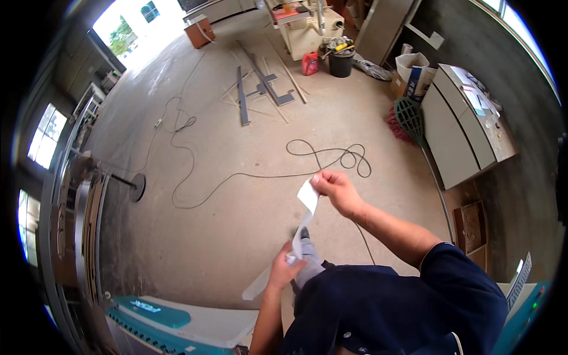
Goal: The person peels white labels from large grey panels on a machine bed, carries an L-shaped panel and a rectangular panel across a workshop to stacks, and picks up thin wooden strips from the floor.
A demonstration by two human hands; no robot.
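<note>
A long white strip, paper-like and curling, [307,204] stretches between my two hands in front of my body. My right hand [336,190] pinches its upper end between thumb and fingers, held out ahead over the floor. Lower and closer to me, my left hand [285,267] is closed round the middle of the strip, where it bunches and twists. A loose tail of the strip hangs past my left hand toward the lower left. Part of my left fingers is hidden behind the strip.
A dark cable [254,176] lies looped across the concrete floor. Grey and wooden strips [260,89] are piled ahead. A teal and white machine [195,319] stands at lower left. To the right are a cabinet [452,127], a green broom-like head [409,118] and a black bucket [341,64].
</note>
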